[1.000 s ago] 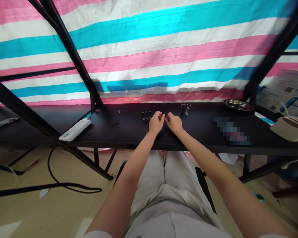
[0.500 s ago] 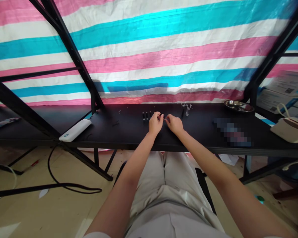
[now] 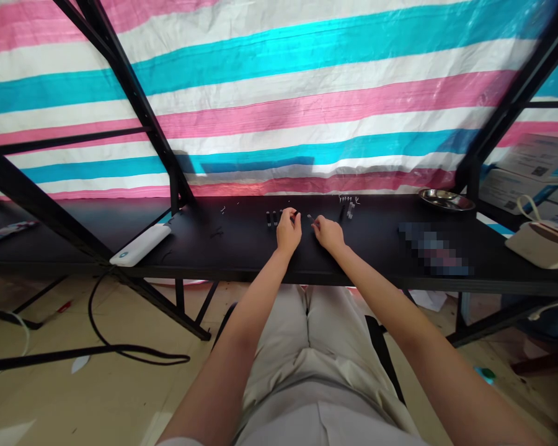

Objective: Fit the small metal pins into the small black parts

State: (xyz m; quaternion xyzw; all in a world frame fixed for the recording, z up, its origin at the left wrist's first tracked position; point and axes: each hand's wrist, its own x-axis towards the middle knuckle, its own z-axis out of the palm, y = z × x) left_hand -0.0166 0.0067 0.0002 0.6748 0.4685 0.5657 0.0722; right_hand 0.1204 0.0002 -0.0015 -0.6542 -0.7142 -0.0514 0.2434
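Note:
My left hand (image 3: 289,231) is closed in a pinch on a small dark piece (image 3: 297,214) at its fingertips. A short gap to the right, my right hand (image 3: 328,233) pinches a small thin piece with a pale tip (image 3: 309,217). Both pieces are too small to name. Beside my left hand stands a row of small black tubes with pale ends (image 3: 268,218), partly covered by the fingers. Beyond my right hand lie a black tube (image 3: 343,212), clear small tubes (image 3: 351,210) and several tiny white bits (image 3: 348,199).
The black table (image 3: 204,254) carries a white oblong device (image 3: 142,244) at left, thin black scraps (image 3: 217,232), a round metal dish (image 3: 446,199) and a blurred-out flat item (image 3: 434,248) at right. Black frame posts (image 3: 139,99) rise on both sides. Boxes (image 3: 516,186) stand far right.
My hands have drawn slightly apart, the left one shifting a little to the left. The pale-tipped piece now shows clearly at my right fingertips.

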